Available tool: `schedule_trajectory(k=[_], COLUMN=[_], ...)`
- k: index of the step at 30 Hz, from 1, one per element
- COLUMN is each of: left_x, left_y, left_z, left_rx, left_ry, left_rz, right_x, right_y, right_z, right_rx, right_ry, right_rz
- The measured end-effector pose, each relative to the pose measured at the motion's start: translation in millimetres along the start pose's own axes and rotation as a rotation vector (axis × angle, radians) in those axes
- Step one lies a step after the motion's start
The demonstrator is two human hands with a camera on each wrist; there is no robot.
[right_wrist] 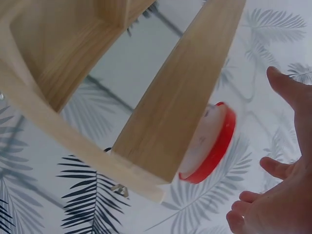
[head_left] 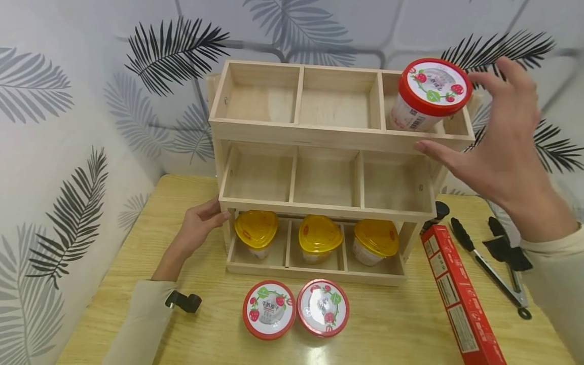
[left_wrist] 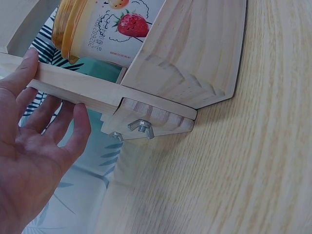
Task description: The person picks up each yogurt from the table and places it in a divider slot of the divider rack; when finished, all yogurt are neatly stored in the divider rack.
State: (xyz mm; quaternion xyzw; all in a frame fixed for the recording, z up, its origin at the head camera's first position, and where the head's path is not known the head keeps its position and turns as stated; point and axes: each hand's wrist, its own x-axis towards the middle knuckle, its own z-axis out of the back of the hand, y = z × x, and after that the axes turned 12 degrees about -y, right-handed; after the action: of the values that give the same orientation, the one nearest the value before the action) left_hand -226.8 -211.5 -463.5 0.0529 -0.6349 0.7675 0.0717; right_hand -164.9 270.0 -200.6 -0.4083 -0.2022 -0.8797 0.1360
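Observation:
A three-tier wooden shelf rack (head_left: 328,205) stands on the table, each tier split into three compartments. My left hand (head_left: 203,223) grips its left upright (left_wrist: 80,85) low down, thumb on one side and fingers on the other. In the top tier's right compartment sits a paper tub (head_left: 435,91) with a red-rimmed strawberry lid (right_wrist: 214,151). Beside it, my right hand (head_left: 511,137) is spread wide, thumb and fingers apart around its right side; the right wrist view shows a gap to the tub. Three yellow-lidded cups (head_left: 321,234) occupy the bottom tier, one per compartment.
Two more strawberry-lidded tubs (head_left: 269,309) stand side by side on the table (head_left: 205,334) before the rack. On the right lie a long red box (head_left: 463,299), tongs (head_left: 490,268) and a black-headed utensil (head_left: 508,253). A leaf-patterned wall (head_left: 82,152) rises behind.

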Motion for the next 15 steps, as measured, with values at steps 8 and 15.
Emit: schedule_trajectory(k=[8, 15], left_x=[1.0, 1.7], left_y=[1.8, 2.4], left_z=[0.6, 0.0], left_rx=[-0.004, 0.003], left_ry=[0.001, -0.002], left_rz=[0.003, 0.002], right_x=[-52.2, -121.5], right_y=[29.4, 43.2], right_z=[0.0, -24.8], right_rx=[0.149, 0.246], right_ry=[-0.11, 0.0], right_rz=[0.234, 0.224])
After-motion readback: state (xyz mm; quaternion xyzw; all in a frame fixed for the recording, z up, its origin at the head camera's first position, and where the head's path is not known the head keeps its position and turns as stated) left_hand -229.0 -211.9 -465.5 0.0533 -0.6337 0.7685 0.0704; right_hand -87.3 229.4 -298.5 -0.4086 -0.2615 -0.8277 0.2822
